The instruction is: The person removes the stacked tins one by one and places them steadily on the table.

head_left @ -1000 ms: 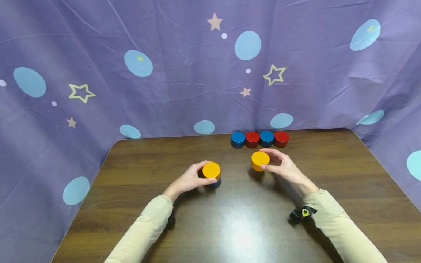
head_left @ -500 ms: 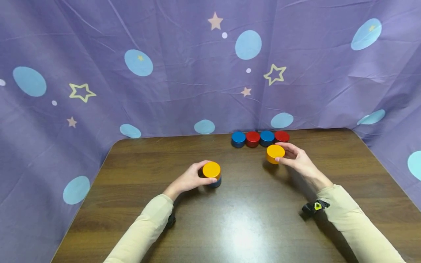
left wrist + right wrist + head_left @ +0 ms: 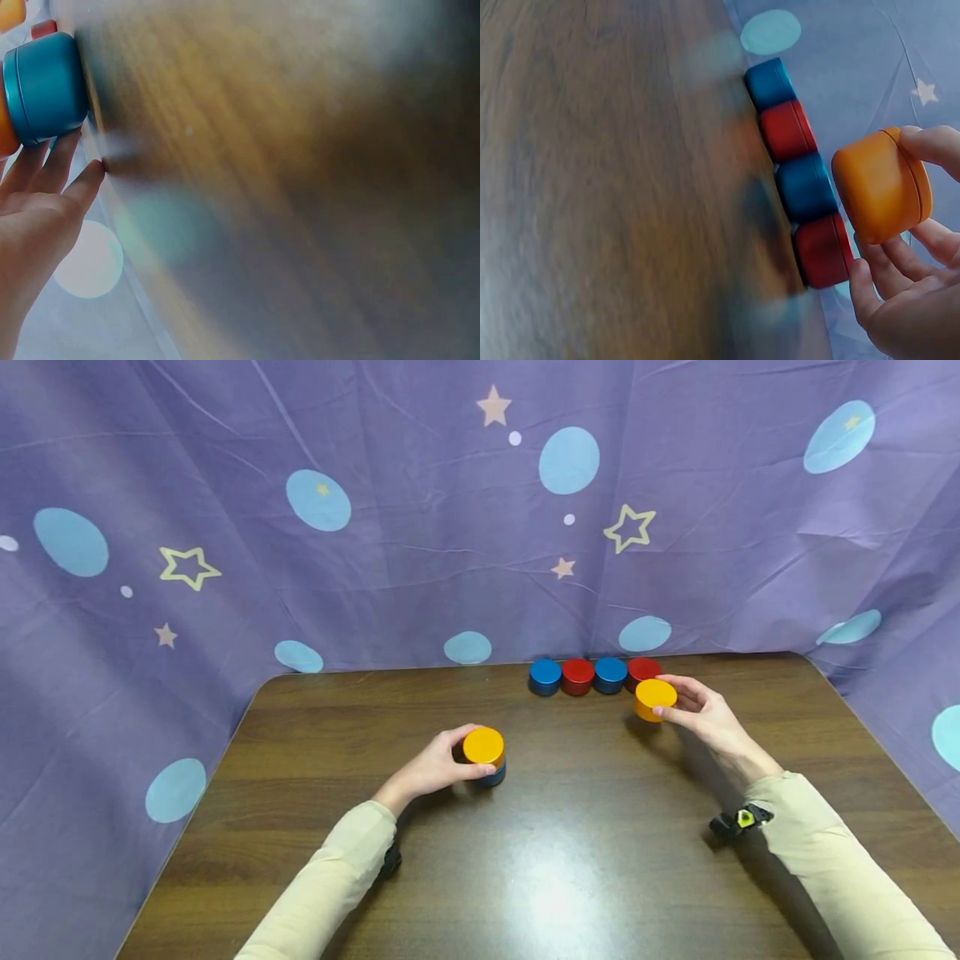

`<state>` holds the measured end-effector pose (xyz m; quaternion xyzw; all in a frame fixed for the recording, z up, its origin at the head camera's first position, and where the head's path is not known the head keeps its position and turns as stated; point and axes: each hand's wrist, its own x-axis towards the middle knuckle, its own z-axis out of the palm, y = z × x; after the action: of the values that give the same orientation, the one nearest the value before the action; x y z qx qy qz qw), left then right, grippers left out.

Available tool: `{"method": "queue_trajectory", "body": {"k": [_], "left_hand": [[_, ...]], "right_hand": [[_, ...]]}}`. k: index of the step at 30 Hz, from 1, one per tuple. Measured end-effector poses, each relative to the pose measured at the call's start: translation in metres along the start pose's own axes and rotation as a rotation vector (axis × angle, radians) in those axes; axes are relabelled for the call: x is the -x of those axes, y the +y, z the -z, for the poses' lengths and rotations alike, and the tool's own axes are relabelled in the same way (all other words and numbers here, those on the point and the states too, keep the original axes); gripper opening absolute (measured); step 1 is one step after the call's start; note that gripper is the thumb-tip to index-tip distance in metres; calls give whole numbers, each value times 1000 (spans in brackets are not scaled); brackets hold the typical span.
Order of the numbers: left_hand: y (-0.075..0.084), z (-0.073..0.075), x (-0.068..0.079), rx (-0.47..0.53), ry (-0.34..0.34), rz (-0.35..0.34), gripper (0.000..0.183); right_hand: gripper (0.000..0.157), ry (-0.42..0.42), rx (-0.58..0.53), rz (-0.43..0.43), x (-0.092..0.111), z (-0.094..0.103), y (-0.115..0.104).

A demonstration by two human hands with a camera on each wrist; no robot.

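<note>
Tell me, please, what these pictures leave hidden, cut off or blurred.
Head view: much of the lower blue tin, hidden by the upper yellow tin and left hand.
Head view: part of the rightmost red tin, behind the yellow tin in the right hand.
Left wrist view: upper yellow tin, cut off by left edge.
Left wrist view: table grain, blurred.

The left hand [image 3: 435, 768] holds a stacked yellow tin [image 3: 483, 746] between thumb and fingers, a lower blue tin [image 3: 492, 776] directly beneath. The right hand [image 3: 708, 718] pinches a raised yellow tin [image 3: 655, 699]; just beyond its fingertips begins a row of red and blue tins [image 3: 577, 677]. A wooden table [image 3: 360, 718] spreads below both hands' fingers; purple cloth [image 3: 420, 585] hangs beyond.
</note>
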<state>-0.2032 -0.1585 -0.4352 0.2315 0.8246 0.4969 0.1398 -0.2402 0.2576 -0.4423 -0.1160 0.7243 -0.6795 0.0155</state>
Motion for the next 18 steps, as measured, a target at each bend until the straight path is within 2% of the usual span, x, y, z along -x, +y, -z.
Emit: {"method": "queue_trajectory", "body": {"k": [3,4,18], "left_hand": [[-1,-1,-1,0,0,0,52],[-6,-1,-2,-1,2,-8,52],[-7,0,-2,-3,-1,-14,52]], "right_hand": [[50,11,3,1,0,5,3],[49,14,6,2,0,7,4],[48,95,133,-41,-4,29,11]]}}
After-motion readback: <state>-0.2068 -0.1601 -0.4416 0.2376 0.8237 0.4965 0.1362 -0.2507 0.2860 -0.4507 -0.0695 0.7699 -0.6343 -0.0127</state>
